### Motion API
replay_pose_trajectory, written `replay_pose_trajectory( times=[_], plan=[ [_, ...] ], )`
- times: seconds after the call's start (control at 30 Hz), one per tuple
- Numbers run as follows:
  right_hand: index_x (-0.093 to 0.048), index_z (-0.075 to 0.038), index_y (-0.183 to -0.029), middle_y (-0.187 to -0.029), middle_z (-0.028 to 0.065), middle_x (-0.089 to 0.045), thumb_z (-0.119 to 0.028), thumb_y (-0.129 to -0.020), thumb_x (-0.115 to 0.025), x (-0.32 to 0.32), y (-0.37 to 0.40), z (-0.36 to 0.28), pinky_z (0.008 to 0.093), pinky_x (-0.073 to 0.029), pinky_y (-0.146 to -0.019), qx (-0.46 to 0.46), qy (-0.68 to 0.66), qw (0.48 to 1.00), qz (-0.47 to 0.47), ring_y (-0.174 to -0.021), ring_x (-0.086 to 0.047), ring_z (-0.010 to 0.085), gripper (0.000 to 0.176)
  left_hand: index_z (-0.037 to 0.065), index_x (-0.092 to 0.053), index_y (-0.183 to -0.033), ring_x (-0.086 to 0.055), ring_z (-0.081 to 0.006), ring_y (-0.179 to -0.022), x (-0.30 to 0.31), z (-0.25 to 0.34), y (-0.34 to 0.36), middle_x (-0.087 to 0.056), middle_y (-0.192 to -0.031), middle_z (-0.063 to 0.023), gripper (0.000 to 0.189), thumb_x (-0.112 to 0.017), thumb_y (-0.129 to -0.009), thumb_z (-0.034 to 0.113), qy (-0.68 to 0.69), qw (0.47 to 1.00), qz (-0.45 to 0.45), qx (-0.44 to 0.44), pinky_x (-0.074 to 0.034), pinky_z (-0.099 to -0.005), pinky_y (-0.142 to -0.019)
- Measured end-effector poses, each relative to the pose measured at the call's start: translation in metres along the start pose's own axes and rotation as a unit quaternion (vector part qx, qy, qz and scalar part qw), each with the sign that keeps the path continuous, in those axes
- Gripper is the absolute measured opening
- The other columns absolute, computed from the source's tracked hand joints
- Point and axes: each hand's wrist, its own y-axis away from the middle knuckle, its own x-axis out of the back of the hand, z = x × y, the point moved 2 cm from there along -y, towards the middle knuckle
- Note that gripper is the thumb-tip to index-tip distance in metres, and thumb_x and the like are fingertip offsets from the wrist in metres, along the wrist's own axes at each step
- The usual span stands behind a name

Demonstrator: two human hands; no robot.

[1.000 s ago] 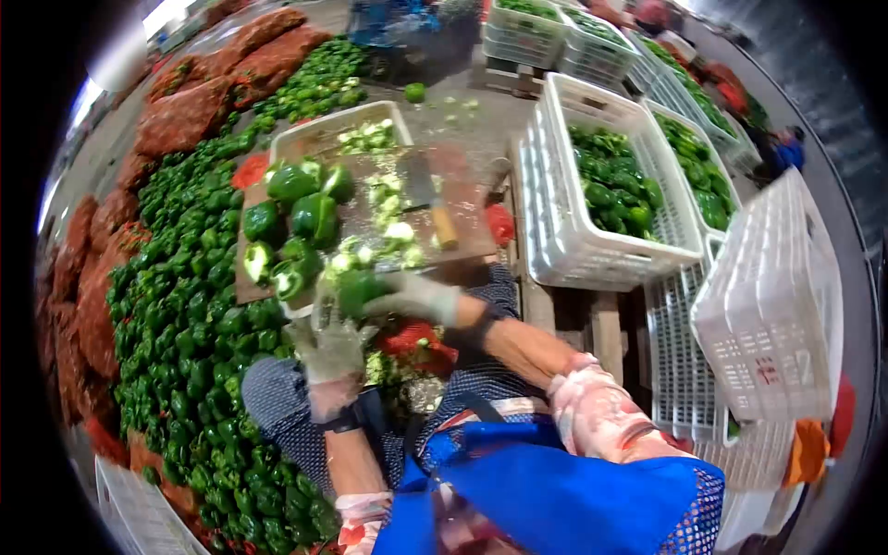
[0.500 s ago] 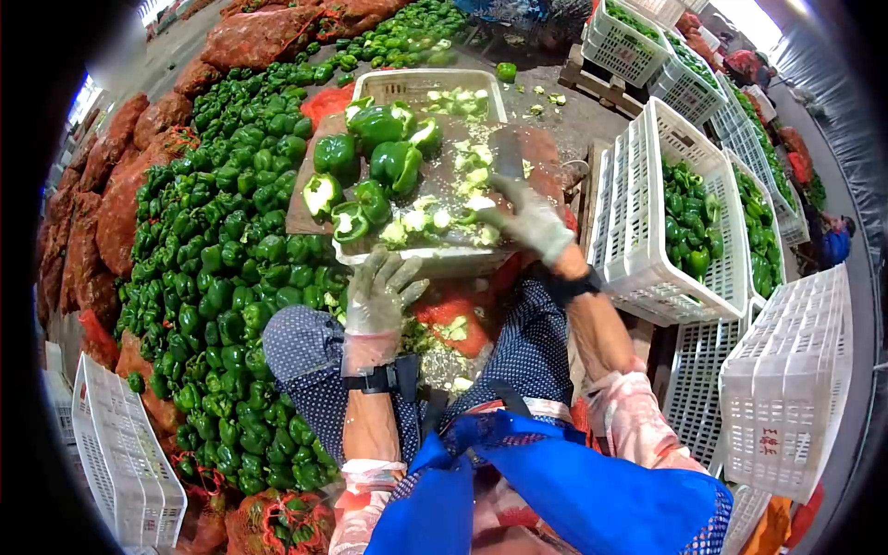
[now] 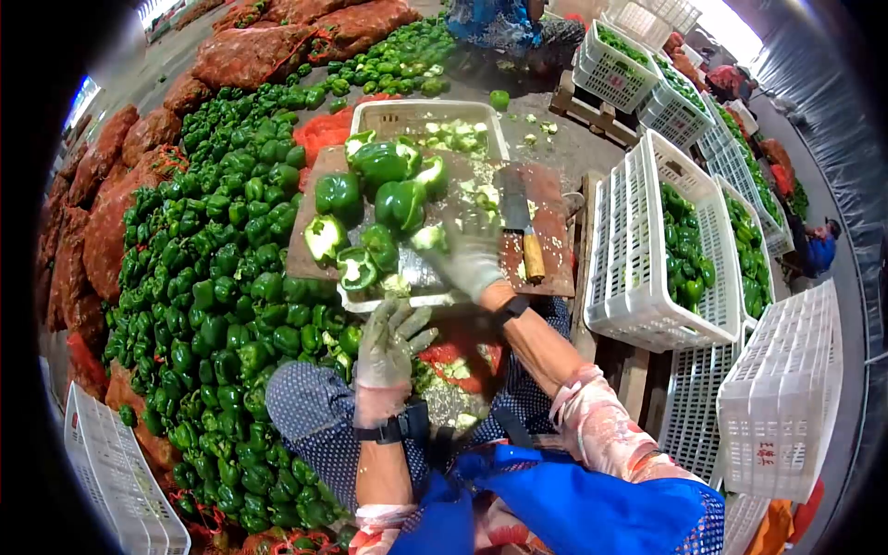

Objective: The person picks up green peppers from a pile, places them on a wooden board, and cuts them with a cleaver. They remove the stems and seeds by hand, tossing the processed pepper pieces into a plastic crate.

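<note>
My right hand [image 3: 470, 264], in a pale glove, is over the near middle of the brown cutting board [image 3: 550, 199]. Its fingers look stretched out but blurred, close to a pale pepper core [image 3: 427, 238]. My left hand [image 3: 387, 347], also gloved, hovers below the near rim of the white crate [image 3: 499, 141] under the board, fingers apart and holding nothing. To the right of my right hand lies a knife [image 3: 533, 254] with a wooden handle and dark broad blade. Whole and cut green bell peppers [image 3: 400, 205] sit on the board's left half. Cores and bits fill the crate's far end.
A large heap of green peppers [image 3: 222, 305] spreads at left, bordered by red mesh sacks [image 3: 129, 213]. White crates [image 3: 638, 245] with peppers line the right side; another crate [image 3: 777, 398] stands nearer. A person [image 3: 495, 28] is at the far side.
My right hand has swept left and nearer to me across the board, leaving the knife uncovered. Fewer cores lie on the board's near middle. My left hand stays low, fingers still spread.
</note>
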Motion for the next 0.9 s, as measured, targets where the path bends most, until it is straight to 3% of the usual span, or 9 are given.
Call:
replay_pose_trajectory(
  times=[0.03, 0.33, 0.47, 0.53, 0.6, 0.63, 0.67, 0.73, 0.9],
  plan=[
    [-0.021, -0.019, -0.152, -0.152, 0.0210, -0.028, -0.063, -0.087, -0.048, 0.001, -0.010, 0.008, 0.0580, -0.002, -0.115, -0.013, -0.005, 1.000, -0.013, -0.144, -0.014, 0.0389, 0.083, 0.006, -0.049, -0.129, -0.059, -0.0375, -0.110, 0.003, -0.002, -0.002, -0.059, -0.116, -0.0137, 0.041, -0.051, -0.097, 0.032, 0.030, 0.999, -0.044, -0.009, -0.054, -0.0525, -0.087],
    [-0.018, -0.023, -0.153, -0.158, 0.0144, -0.015, -0.047, -0.095, -0.043, -0.010, -0.104, 0.044, 0.0554, -0.013, -0.117, -0.006, 0.016, 0.990, -0.139, -0.144, -0.016, 0.0404, 0.068, 0.002, -0.043, -0.132, -0.056, -0.0375, -0.114, -0.006, -0.009, -0.013, -0.051, -0.124, -0.0169, 0.063, -0.064, -0.089, 0.042, -0.005, 0.998, -0.055, 0.029, -0.052, -0.0501, -0.091],
    [-0.028, -0.018, -0.148, -0.149, 0.0192, -0.034, -0.037, -0.094, -0.047, 0.009, -0.153, 0.055, 0.0597, -0.027, -0.108, -0.088, 0.011, 0.991, -0.101, -0.133, -0.037, 0.0416, 0.061, 0.000, -0.042, -0.132, -0.056, -0.0379, -0.115, -0.014, -0.008, -0.012, -0.050, -0.125, -0.0167, 0.071, -0.071, -0.083, 0.042, 0.005, 0.998, -0.044, 0.041, -0.053, -0.0488, -0.091],
    [-0.044, -0.011, -0.138, -0.131, 0.0208, -0.053, -0.041, -0.091, -0.050, 0.018, -0.176, 0.054, 0.0512, -0.042, -0.098, -0.005, -0.127, 0.991, 0.038, -0.118, -0.054, 0.0371, 0.056, 0.000, -0.043, -0.131, -0.057, -0.0372, -0.115, -0.011, -0.011, -0.015, -0.051, -0.124, -0.0156, 0.070, -0.071, -0.083, 0.042, 0.017, 0.998, -0.044, 0.050, -0.053, -0.0485, -0.090],
    [-0.047, -0.009, -0.135, -0.123, 0.0238, -0.058, -0.047, -0.091, -0.051, 0.016, -0.199, 0.038, 0.0483, -0.044, -0.097, -0.043, -0.282, 0.958, 0.011, -0.111, -0.058, 0.0378, 0.058, 0.003, -0.045, -0.132, -0.058, -0.0365, -0.113, -0.023, -0.005, -0.011, -0.054, -0.122, -0.0140, 0.063, -0.066, -0.088, 0.042, -0.018, 0.998, -0.022, 0.050, -0.053, -0.0487, -0.089],
    [-0.047, -0.011, -0.136, -0.122, 0.0256, -0.058, -0.051, -0.090, -0.051, -0.020, -0.233, 0.047, 0.0482, -0.045, -0.096, -0.023, -0.257, 0.965, 0.040, -0.108, -0.059, 0.0411, 0.061, 0.003, -0.044, -0.133, -0.058, -0.0368, -0.113, -0.022, -0.009, -0.011, -0.054, -0.123, -0.0142, 0.063, -0.064, -0.089, 0.042, -0.024, 0.998, -0.004, 0.058, -0.053, -0.0492, -0.089],
    [-0.047, -0.013, -0.136, -0.126, 0.0256, -0.056, -0.052, -0.089, -0.052, -0.005, -0.231, 0.032, 0.0468, -0.046, -0.096, -0.018, -0.193, 0.981, -0.003, -0.114, -0.057, 0.0404, 0.061, 0.003, -0.043, -0.135, -0.058, -0.0372, -0.113, -0.019, -0.012, -0.011, -0.053, -0.123, -0.0143, 0.062, -0.061, -0.090, 0.042, -0.033, 0.997, 0.012, 0.064, -0.053, -0.0497, -0.089],
    [-0.048, -0.014, -0.136, -0.127, 0.0256, -0.056, -0.046, -0.090, -0.053, -0.019, -0.249, 0.025, 0.0469, -0.046, -0.096, 0.009, -0.166, 0.986, -0.032, -0.115, -0.056, 0.0405, 0.056, 0.002, -0.041, -0.137, -0.056, -0.0376, -0.115, -0.023, -0.007, -0.011, -0.052, -0.125, -0.0157, 0.061, -0.058, -0.093, 0.041, -0.052, 0.994, 0.033, 0.094, -0.052, -0.0495, -0.090],
    [-0.050, -0.003, -0.133, -0.124, 0.0197, -0.060, -0.010, -0.082, -0.053, -0.003, -0.218, 0.012, 0.0390, -0.046, -0.100, 0.094, -0.202, 0.969, -0.107, -0.112, -0.059, 0.0331, 0.051, 0.000, -0.036, -0.139, -0.056, -0.0356, -0.115, -0.023, -0.005, -0.013, -0.049, -0.127, -0.0160, 0.068, -0.062, -0.091, 0.040, -0.039, 0.997, 0.004, 0.060, -0.051, -0.0481, -0.093]
  ],
)
